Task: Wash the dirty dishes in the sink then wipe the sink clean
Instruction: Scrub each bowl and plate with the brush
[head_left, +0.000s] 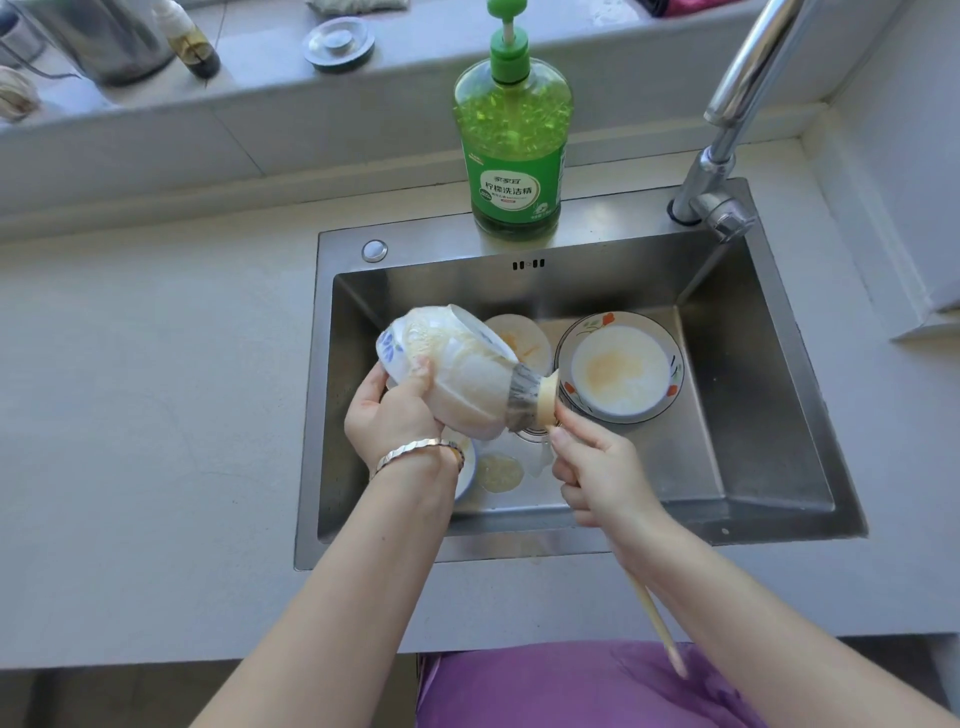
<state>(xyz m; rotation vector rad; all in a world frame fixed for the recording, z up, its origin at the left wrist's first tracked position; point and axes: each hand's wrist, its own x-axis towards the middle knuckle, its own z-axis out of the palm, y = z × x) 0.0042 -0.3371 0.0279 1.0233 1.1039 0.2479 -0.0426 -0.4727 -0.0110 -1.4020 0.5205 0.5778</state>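
Note:
My left hand (392, 413) grips a white bowl with blue flowers (400, 345), tilted on its side over the steel sink (753, 415). My right hand (597, 467) holds the wooden handle of a dish brush (467, 379), whose pale fibre head is pressed into and around the bowl. On the sink floor lies a flower-rimmed plate (621, 366) with an orange stain. A second stained dish (522, 340) sits behind the bowl. Another bowl (465, 467) is partly hidden under my left wrist, next to a small yellowish patch (498, 473).
A green pump bottle of dish soap (514, 140) stands on the sink's back rim. The chrome tap (727, 150) rises at the back right. A metal lid (340, 44), a pot and a small bottle (192, 41) sit on the ledge behind. Grey counter surrounds the sink.

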